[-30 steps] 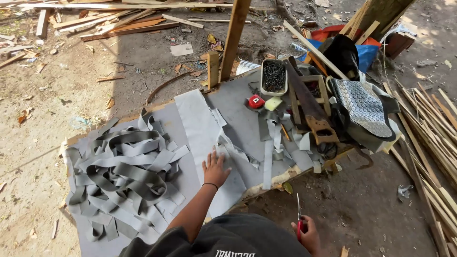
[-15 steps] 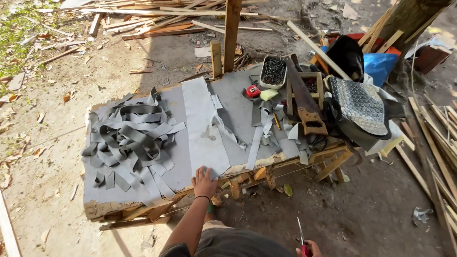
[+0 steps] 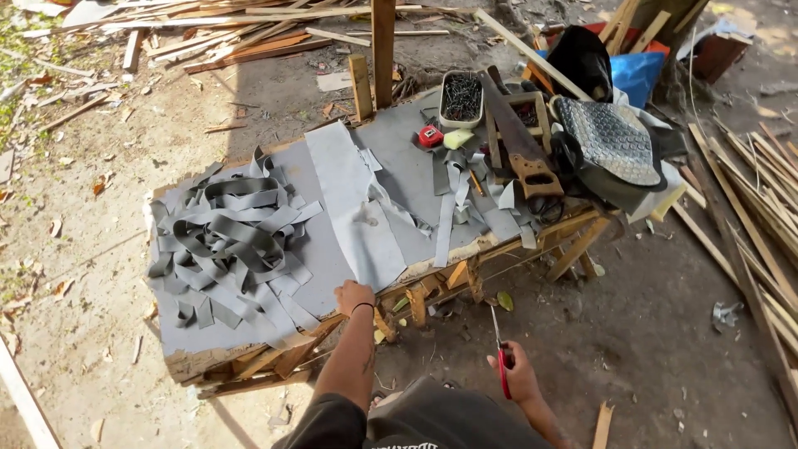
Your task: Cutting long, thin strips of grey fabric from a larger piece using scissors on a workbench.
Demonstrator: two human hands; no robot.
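Head cam, looking down at my bench (image 3: 249, 353) w/ both hands low in view. Left hand (image 3: 354, 297) sits on the near edge of the bench, fingers curled down onto the end of a grey sheet (image 3: 357, 212) that runs from that edge up toward the far side. Can't tell if it's pinching the sheet or just pressing on it. Black band on that wrist.

Right hand (image 3: 519, 374) is off the bench, down over the dirt, closed round the red handles of scissors (image 3: 499, 349); blades point up toward the bench, look shut but too thin to be sure.

Left part of the bench: big tangle of grey strips (image 3: 229, 241) piled on more grey sheet. A few loose strips (image 3: 453, 195) lie right of the sheet, some hanging over the near edge.

Far side: tray of nails (image 3: 462, 98), small red tape measure (image 3: 430, 136) just beside it, yellowish block touching the tray's near end. Handsaw (image 3: 519, 141) lies diagonal, wooden handle toward me. Right of it a patterned bag (image 3: 611, 141) on the bench end, black bag (image 3: 582, 54) and blue cloth behind.

Post (image 3: 383, 46) stands at the far edge. Wood slats scattered on the ground behind and to the right.
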